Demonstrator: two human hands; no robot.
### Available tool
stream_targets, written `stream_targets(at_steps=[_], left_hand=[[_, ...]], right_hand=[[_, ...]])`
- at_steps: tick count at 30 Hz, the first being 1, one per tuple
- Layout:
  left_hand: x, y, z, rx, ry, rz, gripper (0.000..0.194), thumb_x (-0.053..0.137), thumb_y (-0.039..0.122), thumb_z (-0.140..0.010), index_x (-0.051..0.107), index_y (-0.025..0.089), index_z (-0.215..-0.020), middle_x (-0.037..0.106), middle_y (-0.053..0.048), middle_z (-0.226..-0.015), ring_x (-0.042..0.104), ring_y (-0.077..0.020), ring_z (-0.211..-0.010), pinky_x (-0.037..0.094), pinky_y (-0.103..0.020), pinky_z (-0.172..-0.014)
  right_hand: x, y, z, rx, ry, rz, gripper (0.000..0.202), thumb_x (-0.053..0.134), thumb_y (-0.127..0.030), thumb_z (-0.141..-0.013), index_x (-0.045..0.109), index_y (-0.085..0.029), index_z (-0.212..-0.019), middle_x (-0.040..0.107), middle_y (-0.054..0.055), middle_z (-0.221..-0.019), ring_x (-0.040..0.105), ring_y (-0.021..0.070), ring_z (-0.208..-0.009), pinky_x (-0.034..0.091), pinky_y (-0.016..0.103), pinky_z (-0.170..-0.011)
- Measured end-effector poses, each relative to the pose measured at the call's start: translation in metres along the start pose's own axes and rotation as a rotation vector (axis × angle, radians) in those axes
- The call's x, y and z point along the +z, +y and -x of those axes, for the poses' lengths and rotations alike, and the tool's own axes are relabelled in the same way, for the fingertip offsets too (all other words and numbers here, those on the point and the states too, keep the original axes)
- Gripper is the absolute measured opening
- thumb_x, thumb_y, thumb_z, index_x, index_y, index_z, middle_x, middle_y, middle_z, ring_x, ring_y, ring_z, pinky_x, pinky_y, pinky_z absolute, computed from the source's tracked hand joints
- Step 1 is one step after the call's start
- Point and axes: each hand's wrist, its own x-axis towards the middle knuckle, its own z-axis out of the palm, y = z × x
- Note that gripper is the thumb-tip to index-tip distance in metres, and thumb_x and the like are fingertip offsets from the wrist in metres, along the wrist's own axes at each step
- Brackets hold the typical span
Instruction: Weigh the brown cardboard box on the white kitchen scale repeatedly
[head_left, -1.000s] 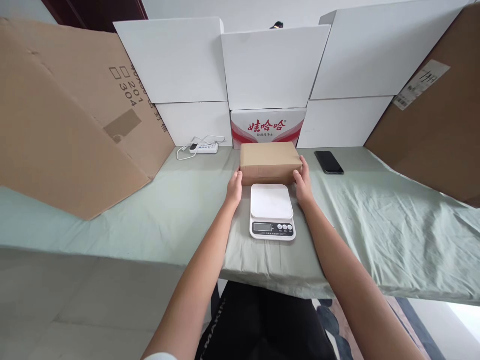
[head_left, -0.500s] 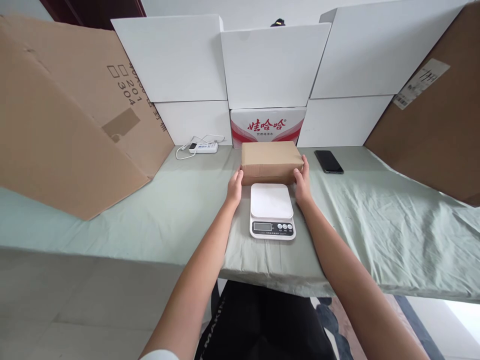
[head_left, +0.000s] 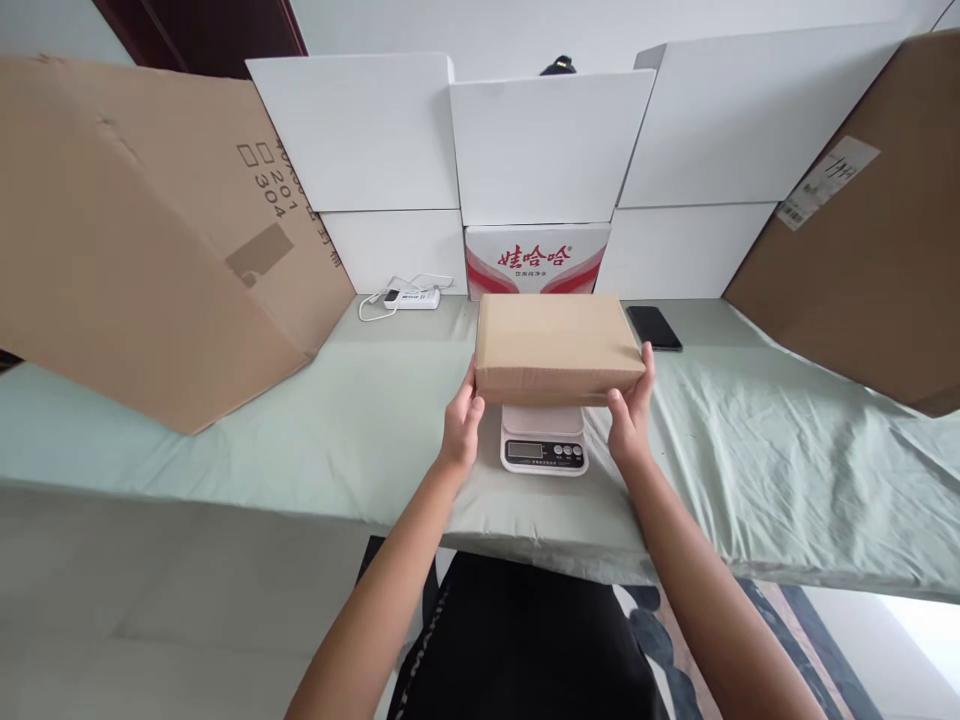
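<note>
A: Pale green cloth (head_left: 360,400) underneath, white boxes (head_left: 352,135) stacked behind, brown cardboard (head_left: 862,280) walling off both sides. And in the middle of all that?

B: A small brown box (head_left: 555,340), right between the two hands. Lies crosswise, long axis running left to right, long front face toward the body.

A: Gripped, or merely touched?

B: Gripped, from both ends. Left hand (head_left: 461,425) closed on the left end, right hand (head_left: 631,415) on the right end, a thumb near the lower front edge each time. Fingers partly out of sight. Impossible to call either hand nearer: both in contact.

A: And the kitchen scale (head_left: 544,457)?

B: Sits on the cloth, also between the hands, with display and buttons toward the body. Shows only the front strip of the plate; the rest hidden by the box.

A: Resting on the plate, then, or held clear?

B: Looks held above, but cannot tell for sure with no view of the underside. Overhangs the scale on both sides, further on the right. Centre seemingly a little right of the scale's: that offset, the relation to watch.

A: Anything else close?

B: A black phone (head_left: 656,330), just past the box's right end. On the other side, well apart from the left hand, a white power strip (head_left: 418,298) with a cable.
</note>
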Motion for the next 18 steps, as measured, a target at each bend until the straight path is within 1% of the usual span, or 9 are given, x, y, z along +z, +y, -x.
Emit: stream_targets(at_steps=[2,4,8,11,14,16,18], left_hand=[[-0.002,0.001,0.017,-0.017,-0.012,0.009,0.079,0.054,0.075,-0.103,0.054,0.028,-0.167,0.047,-0.008,-0.182,0.034,-0.0360,-0.176,0.031,-0.053,-0.146],[-0.002,0.001,0.025,-0.033,-0.019,0.007,0.083,0.054,0.078,-0.102,0.054,0.026,-0.167,0.046,-0.009,-0.183,0.034,-0.0366,-0.176,0.030,-0.053,-0.147],[-0.001,-0.002,0.023,-0.071,-0.022,-0.008,0.089,0.054,0.082,-0.099,0.052,0.025,-0.168,0.046,-0.011,-0.183,0.031,-0.0373,-0.177,0.028,-0.055,-0.147],[-0.001,-0.006,0.020,-0.082,-0.014,0.001,0.087,0.054,0.080,-0.100,0.054,0.025,-0.167,0.046,-0.011,-0.182,0.033,-0.0368,-0.176,0.028,-0.055,-0.147],[-0.001,-0.012,0.020,-0.110,0.043,0.065,0.083,0.055,0.078,-0.101,0.056,0.026,-0.166,0.046,-0.010,-0.183,0.035,-0.0341,-0.176,0.030,-0.051,-0.147],[0.000,-0.014,0.020,-0.122,0.112,0.122,0.085,0.055,0.079,-0.100,0.054,0.027,-0.168,0.042,-0.009,-0.184,0.035,-0.0320,-0.176,0.032,-0.047,-0.146],[0.000,-0.015,0.020,-0.126,0.152,0.142,0.088,0.054,0.080,-0.099,0.051,0.027,-0.170,0.041,-0.008,-0.185,0.035,-0.0307,-0.176,0.034,-0.045,-0.145]], right_hand=[[-0.007,-0.003,0.016,0.005,0.013,0.041,0.095,0.061,-0.074,-0.097,0.030,-0.032,-0.176,0.035,0.013,-0.182,0.028,0.0414,-0.174,0.022,0.071,-0.143],[-0.009,-0.006,0.025,0.011,0.019,0.056,0.092,0.061,-0.073,-0.098,0.032,-0.031,-0.174,0.037,0.014,-0.180,0.030,0.0416,-0.173,0.023,0.070,-0.142],[-0.006,-0.011,0.025,0.018,0.024,0.053,0.087,0.059,-0.072,-0.100,0.035,-0.028,-0.172,0.041,0.016,-0.176,0.035,0.0405,-0.169,0.025,0.069,-0.142],[-0.004,-0.011,0.023,0.023,0.037,0.055,0.082,0.060,-0.068,-0.101,0.041,-0.027,-0.169,0.046,0.017,-0.171,0.042,0.0403,-0.163,0.031,0.069,-0.138],[-0.003,-0.007,0.024,0.034,0.083,0.018,0.077,0.060,-0.067,-0.100,0.044,-0.034,-0.168,0.052,0.014,-0.165,0.051,0.0398,-0.155,0.040,0.070,-0.131],[-0.003,-0.003,0.024,0.033,0.132,-0.013,0.077,0.059,-0.067,-0.099,0.043,-0.039,-0.168,0.055,0.013,-0.159,0.056,0.0393,-0.148,0.046,0.072,-0.125],[-0.003,-0.002,0.024,0.027,0.172,-0.024,0.077,0.057,-0.068,-0.098,0.042,-0.041,-0.169,0.059,0.013,-0.155,0.060,0.0389,-0.142,0.048,0.073,-0.121]])
